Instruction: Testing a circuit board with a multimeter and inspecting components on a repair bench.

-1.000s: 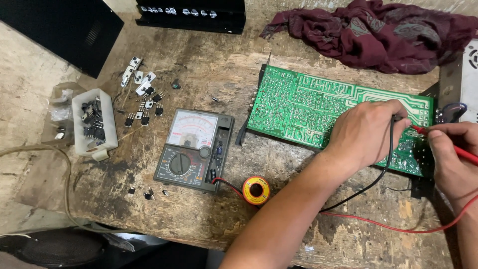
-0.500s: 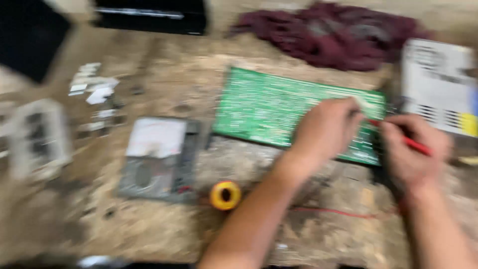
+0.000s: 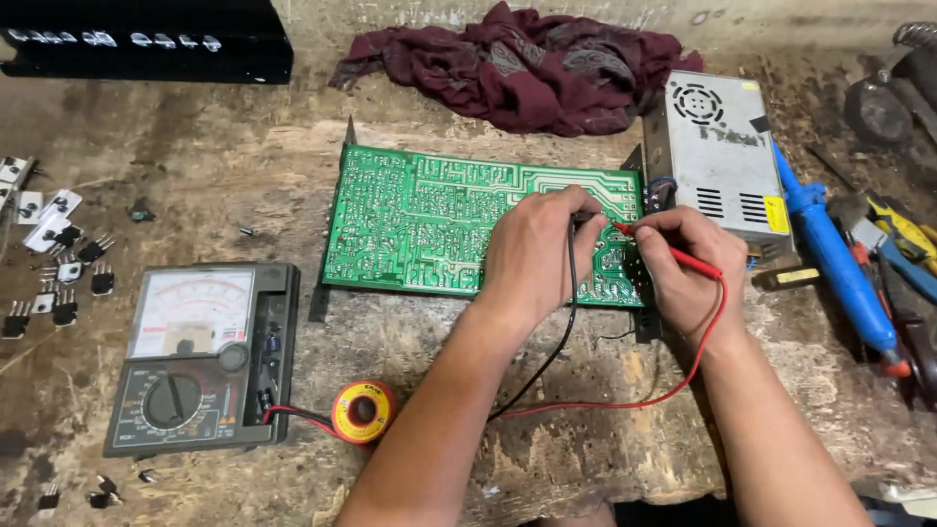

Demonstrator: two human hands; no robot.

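Green board lies mid-bench; left hand grips the black probe, right hand pinches the red probe, tips on its right end. Risk: a slipped tip could bridge neighbouring solder joints.

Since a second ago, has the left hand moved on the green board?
No. The left hand still rests near the right end of the green circuit board, beside the right hand; only the camera shifted.

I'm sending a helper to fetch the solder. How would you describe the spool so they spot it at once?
Start at the big green circuit board mid-bench, then drop to the analog multimeter at its lower left. The solder spool lies flat just right of the meter, beside the red lead. It is the only small round thing there, with a red and yellow face.
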